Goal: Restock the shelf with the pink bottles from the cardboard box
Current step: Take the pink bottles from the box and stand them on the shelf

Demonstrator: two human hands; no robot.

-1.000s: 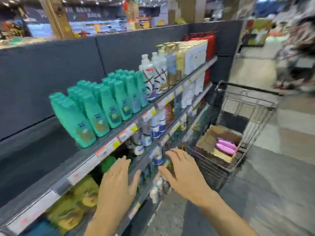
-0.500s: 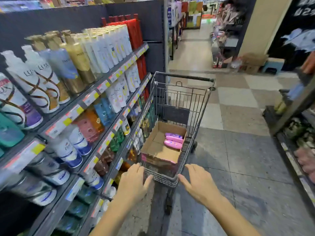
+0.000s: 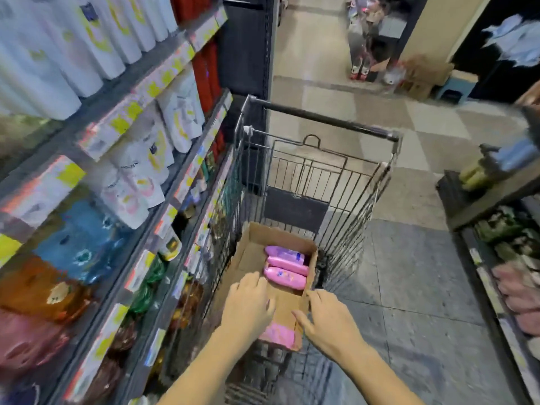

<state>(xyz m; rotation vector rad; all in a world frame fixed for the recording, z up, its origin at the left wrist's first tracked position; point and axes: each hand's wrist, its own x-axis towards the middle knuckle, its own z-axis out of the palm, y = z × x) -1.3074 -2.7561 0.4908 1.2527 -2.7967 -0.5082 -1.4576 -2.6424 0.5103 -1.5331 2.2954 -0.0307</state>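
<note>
pink bottles (image 3: 287, 267) lain at far end of cardboard box (image 3: 248, 258) in cart (image 3: 321, 171) | left hand (image 3: 248, 308), right hand (image 3: 327, 320) spread wide, nothing held | risk: smooth bottles could be fumbled, box tipped by right-wall pressure

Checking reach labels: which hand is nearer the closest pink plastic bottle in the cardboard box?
Left. The left hand hovers beside the nearest pink plastic bottle; the right hand is at the cardboard box rim, farther off.

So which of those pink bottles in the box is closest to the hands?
The frontmost pink bottle, lying on its side just beyond the left hand. The other two pink bottles lie behind it, farther into the cardboard box.
</note>
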